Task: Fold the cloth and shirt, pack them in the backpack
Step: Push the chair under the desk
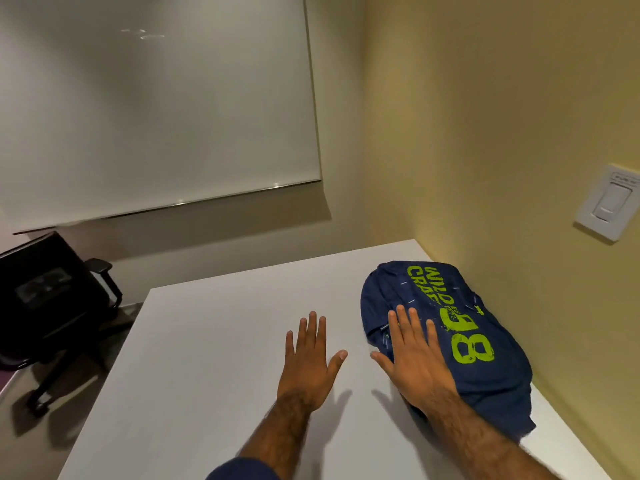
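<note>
Left hand (310, 358): palm down, fingers (313, 327) straight and slightly spread, thumb out toward the right; forearm bare, dark sleeve (242, 471) at the elbow. Right hand (415, 355): palm down, fingers straight and spread, thumb out toward the left; forearm bare, entering from lower right.

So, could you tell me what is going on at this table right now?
A person is working at a white table with bare hands. The left hand lies flat on the tabletop, fingers straight. The right hand rests open on a bunched navy shirt with green print, which lies close to the yellow wall. The shirt is not yet folded, and no backpack is in view.
</note>
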Action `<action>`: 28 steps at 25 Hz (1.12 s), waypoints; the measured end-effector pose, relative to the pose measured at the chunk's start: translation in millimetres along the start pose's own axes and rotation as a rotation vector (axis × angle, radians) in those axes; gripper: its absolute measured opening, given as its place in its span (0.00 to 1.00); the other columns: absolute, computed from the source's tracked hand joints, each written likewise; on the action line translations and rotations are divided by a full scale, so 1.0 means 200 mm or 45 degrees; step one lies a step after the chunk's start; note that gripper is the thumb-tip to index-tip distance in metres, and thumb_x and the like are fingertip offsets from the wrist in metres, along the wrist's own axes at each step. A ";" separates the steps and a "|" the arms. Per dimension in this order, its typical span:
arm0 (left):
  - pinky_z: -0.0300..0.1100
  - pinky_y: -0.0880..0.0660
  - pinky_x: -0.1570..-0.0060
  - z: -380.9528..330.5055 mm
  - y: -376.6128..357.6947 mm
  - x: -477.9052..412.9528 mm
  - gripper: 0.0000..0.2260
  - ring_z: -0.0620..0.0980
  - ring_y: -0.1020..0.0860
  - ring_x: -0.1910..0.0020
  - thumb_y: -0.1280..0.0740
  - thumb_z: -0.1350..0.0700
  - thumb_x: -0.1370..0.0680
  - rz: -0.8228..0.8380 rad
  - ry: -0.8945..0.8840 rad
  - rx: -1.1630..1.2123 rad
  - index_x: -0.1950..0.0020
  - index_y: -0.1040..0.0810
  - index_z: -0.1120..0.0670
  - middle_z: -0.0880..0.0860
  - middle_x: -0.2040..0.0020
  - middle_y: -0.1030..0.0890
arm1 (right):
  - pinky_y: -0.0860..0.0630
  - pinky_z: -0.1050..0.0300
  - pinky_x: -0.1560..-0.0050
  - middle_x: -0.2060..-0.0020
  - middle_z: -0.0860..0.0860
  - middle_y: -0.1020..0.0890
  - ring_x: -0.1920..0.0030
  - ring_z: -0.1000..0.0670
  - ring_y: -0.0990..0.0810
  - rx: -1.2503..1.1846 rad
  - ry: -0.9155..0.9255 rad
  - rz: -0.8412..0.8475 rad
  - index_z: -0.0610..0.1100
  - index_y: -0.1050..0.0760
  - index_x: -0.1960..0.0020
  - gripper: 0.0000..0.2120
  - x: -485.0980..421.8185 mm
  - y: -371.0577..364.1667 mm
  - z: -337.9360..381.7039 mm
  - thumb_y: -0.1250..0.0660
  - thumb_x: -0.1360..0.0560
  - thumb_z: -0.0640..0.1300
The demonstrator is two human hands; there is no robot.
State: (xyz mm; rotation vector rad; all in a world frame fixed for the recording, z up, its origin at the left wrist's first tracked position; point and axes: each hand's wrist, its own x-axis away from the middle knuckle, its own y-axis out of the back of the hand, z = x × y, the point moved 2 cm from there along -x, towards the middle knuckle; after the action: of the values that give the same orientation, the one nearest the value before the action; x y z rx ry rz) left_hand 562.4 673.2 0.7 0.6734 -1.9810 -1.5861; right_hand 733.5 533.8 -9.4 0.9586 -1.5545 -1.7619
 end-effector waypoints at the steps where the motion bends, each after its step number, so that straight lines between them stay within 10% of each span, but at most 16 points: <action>1: 0.56 0.67 0.21 0.06 0.03 0.04 0.50 0.53 0.70 0.20 0.85 0.25 0.40 -0.003 -0.016 -0.022 0.25 0.76 0.51 0.49 0.21 0.74 | 0.44 0.35 0.26 0.23 0.41 0.35 0.22 0.38 0.37 0.008 -0.017 -0.042 0.38 0.38 0.22 0.43 0.03 0.03 0.06 0.57 0.21 0.70; 12: 0.54 0.68 0.21 0.19 0.31 0.49 0.49 0.51 0.70 0.20 0.84 0.24 0.39 -0.119 -0.081 0.004 0.24 0.75 0.52 0.48 0.21 0.74 | 0.41 0.34 0.29 0.24 0.39 0.32 0.23 0.38 0.38 -0.012 -0.092 -0.154 0.37 0.36 0.24 0.41 0.43 0.35 0.39 0.55 0.21 0.69; 19: 0.52 0.70 0.23 0.11 0.24 0.79 0.40 0.50 0.70 0.20 0.72 0.28 0.27 -0.117 -0.110 -0.031 0.20 0.71 0.48 0.48 0.20 0.72 | 0.59 0.38 0.23 0.19 0.42 0.48 0.19 0.41 0.51 0.079 -0.176 -0.168 0.41 0.52 0.19 0.46 0.77 0.38 0.34 0.74 0.24 0.71; 28: 0.53 0.67 0.21 0.07 0.40 1.10 0.40 0.51 0.67 0.19 0.68 0.31 0.24 -0.232 -0.256 0.045 0.17 0.64 0.51 0.49 0.18 0.68 | 0.52 0.37 0.24 0.20 0.41 0.40 0.20 0.39 0.44 0.104 -0.326 -0.154 0.39 0.44 0.20 0.45 1.21 0.59 0.44 0.63 0.22 0.71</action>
State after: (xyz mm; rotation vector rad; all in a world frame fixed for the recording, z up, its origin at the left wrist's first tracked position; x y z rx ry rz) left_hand 384.7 553.5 94.1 0.7524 -2.1477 -1.7915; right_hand 521.8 368.4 80.8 0.9109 -1.7717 -1.9824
